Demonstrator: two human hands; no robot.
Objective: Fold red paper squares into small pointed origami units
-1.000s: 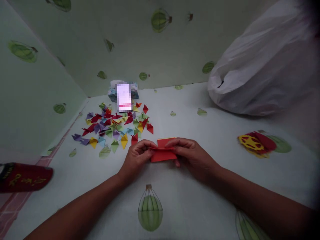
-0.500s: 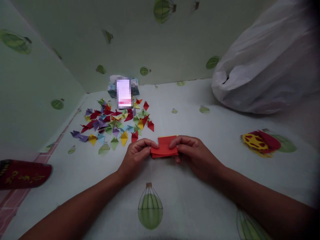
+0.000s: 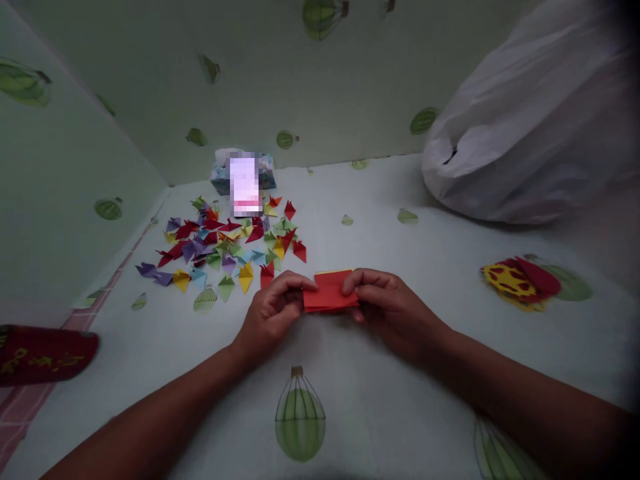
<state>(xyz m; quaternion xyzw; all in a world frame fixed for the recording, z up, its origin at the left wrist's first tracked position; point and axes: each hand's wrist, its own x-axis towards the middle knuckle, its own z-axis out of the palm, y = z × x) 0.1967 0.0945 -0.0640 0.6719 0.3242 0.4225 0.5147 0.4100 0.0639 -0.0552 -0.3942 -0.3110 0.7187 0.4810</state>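
A folded red paper (image 3: 329,292) with a thin yellow edge on top sits just above the table between both hands. My left hand (image 3: 273,313) pinches its left end with thumb and fingers. My right hand (image 3: 393,307) pinches its right end the same way. Behind and left of the hands lies a scattered pile of several small folded paper pieces (image 3: 225,247) in red, purple, yellow, green and blue.
A large white plastic bag (image 3: 530,127) fills the back right. A red and yellow paper stack (image 3: 520,280) lies at the right. A small box with a blurred front (image 3: 243,180) stands by the back wall. A dark red object (image 3: 43,353) sits at the left edge.
The folded red paper has been pressed flatter and sits slightly higher in view; both hands keep their pinch. The view shifted down a little.
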